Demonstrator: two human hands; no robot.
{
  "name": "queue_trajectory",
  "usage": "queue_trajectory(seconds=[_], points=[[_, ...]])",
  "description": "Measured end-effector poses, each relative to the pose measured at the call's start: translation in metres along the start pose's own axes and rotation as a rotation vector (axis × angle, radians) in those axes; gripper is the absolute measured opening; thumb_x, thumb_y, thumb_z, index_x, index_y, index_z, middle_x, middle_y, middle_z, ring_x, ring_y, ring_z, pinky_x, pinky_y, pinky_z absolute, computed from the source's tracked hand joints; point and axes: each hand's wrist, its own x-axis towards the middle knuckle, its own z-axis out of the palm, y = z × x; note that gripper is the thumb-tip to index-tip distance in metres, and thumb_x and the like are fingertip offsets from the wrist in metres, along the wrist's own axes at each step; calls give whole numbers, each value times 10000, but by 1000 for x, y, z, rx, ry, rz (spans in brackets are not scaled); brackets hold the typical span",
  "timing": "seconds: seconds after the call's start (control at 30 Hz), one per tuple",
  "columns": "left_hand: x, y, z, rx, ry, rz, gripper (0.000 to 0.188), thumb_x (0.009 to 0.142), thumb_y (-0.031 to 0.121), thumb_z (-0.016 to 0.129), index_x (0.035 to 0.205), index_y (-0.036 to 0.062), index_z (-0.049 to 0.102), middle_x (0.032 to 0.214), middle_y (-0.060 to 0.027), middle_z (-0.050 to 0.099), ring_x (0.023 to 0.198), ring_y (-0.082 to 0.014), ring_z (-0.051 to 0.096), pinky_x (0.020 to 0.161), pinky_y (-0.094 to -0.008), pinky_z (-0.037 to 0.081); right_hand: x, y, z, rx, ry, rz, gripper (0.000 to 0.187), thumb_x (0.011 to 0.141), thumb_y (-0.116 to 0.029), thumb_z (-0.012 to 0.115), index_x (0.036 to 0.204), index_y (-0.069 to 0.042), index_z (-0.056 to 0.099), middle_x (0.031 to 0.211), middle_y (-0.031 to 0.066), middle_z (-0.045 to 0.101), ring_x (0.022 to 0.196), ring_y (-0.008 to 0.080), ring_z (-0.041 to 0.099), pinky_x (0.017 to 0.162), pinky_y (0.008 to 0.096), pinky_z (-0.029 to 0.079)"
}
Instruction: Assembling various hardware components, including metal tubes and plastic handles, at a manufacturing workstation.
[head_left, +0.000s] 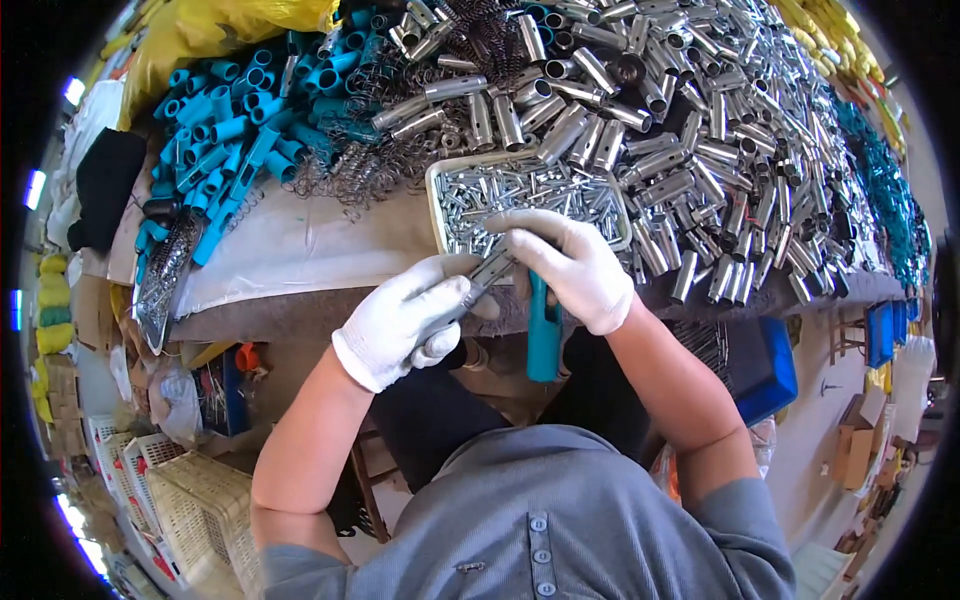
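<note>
Two hands close around one slim grey metal tube (490, 268), held up in front of the body by the near edge of the table (290, 245). Lower end in the left hand (403, 322): thumb and forefinger closed on it, remaining fingers curled beneath. Upper end directed at the right hand (572, 265), meeting the thumb tip. Long axis aslant, running away from the body and rightward, from left palm toward right fingertips; nearer to the left hand for most of its length. Right thumb and forefinger almost together over the upper end; impossible to tell whether pinched on the tube or merely resting against it.

Below the right hand, a teal handle (544, 335), pointing toward the lap (440, 430), crosswise to the tube; top hidden by the glove, so no telling whether gripped by the folded fingers.

Left forearm slanting in from lower left, back of the hand upward; right elbow bent wide, forearm coming in from lower right, thumb side toward the tube.

Just beyond the fingers, a white tray (432, 200) of small metal pins (470, 195), partly covered by the right hand. Farther out, leftward, coiled springs (365, 180) and heaped teal parts (225, 130); rightward, a broad pile of shiny tubes (720, 150).
</note>
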Motion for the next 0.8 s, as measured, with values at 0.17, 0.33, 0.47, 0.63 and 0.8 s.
queue_trajectory(seconds=[0.17,0.33,0.47,0.63,0.8], points=[[10,-19,0,-294,-49,25,395,973,248,473,1318,60,433,901,-74,608,468,-31,358,367,-146,259,15,8,2,-83,162,-30,228,930,-163,545,1063,-3,639,815,24,639,648,54,551,586,219,461],[12,-35,8,-431,-10,56,372,964,268,491,1283,78,478,875,-58,596,453,-33,349,367,-154,259,25,18,8,-239,286,-121,226,912,-169,563,1031,4,646,810,36,653,721,76,566,666,236,462],[10,-38,14,-409,54,80,354,962,271,495,1258,79,489,865,-48,588,454,-36,352,368,-165,252,27,13,14,-282,361,-153,216,907,-168,565,998,2,662,788,60,659,722,82,560,680,241,459],[9,-36,17,-469,95,94,353,968,272,485,1265,81,476,856,-43,581,451,-39,355,368,-169,246,39,9,14,-319,376,-183,264,874,-215,563,972,12,655,788,184,653,736,274,651,675,329,480],[-5,-45,15,-485,148,51,329,978,218,453,1277,80,469,871,-51,575,433,-44,342,347,-174,244,56,9,-50,-275,738,-122,310,919,-281,482,876,-43,676,692,126,643,638,275,645,566,367,490]])
